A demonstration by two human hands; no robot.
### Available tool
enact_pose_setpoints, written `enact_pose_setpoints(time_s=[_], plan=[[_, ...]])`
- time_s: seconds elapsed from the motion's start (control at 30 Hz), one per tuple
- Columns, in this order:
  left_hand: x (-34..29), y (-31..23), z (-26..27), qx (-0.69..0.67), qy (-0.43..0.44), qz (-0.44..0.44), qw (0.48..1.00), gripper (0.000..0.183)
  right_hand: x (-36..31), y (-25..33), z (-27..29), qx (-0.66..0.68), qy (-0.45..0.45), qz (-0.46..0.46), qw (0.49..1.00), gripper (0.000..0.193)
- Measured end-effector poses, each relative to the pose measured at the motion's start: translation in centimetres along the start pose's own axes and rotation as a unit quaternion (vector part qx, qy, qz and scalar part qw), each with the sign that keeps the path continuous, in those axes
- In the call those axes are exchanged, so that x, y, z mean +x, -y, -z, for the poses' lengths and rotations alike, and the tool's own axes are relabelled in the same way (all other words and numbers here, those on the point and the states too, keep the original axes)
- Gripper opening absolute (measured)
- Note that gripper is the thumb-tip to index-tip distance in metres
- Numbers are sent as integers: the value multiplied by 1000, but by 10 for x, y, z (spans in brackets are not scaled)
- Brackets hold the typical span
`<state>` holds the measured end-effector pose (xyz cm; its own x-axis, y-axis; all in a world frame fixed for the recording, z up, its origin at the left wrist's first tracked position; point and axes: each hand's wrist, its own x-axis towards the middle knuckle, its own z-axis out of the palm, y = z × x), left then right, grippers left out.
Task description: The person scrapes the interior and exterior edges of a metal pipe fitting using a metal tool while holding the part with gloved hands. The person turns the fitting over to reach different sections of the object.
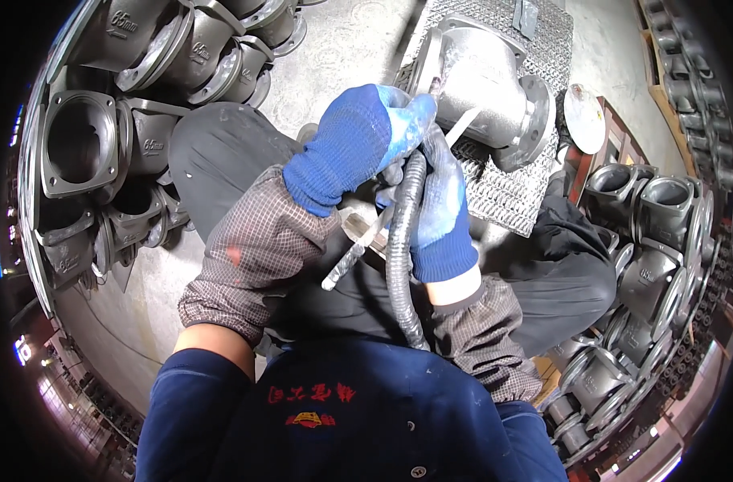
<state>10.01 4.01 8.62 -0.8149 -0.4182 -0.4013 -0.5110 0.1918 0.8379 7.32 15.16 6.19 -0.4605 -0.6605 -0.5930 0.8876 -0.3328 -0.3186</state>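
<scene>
Both my hands wear blue gloves and meet in front of a silver-grey flanged valve body (483,88). My left hand (374,128) is closed, its fingertips beside the valve's left flange; what it clasps is mostly hidden. My right hand (443,193) is wrapped round the upper end of a ribbed grey hose (401,257), which runs down to my lap. A pale, slim stick (346,265) slants out below the hands. Beyond my right hand, a similar pale strip (461,126) points at the valve; whether both are one piece is hidden.
The valve lies on a textured metal plate (503,205). Grey castings (81,145) are stacked at left, more castings (652,277) at right. A whitish round disc (583,119) is right of the plate. My bent knees flank the work, above a concrete floor (334,48).
</scene>
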Motion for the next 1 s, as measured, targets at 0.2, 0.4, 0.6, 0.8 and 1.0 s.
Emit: enact_pose_setpoints(time_s=[0.2,0.4,0.6,0.8,1.0], plan=[[-1,-3,2,-37,22,29,999,47,1,2,-1,-18,-39,3,999,36],[5,10,-6,-46,16,-39,998,52,11,7,3,-90,-79,53,991,42],[9,11,-6,-22,13,-31,999,50,16,1,9,-132,-79,87,984,46],[1,2,-1,13,35,11,999,47,17,-3,8,-97,-64,85,990,43],[1,4,-3,25,8,-2,1000,45,12,-5,3,-78,-60,80,992,43]])
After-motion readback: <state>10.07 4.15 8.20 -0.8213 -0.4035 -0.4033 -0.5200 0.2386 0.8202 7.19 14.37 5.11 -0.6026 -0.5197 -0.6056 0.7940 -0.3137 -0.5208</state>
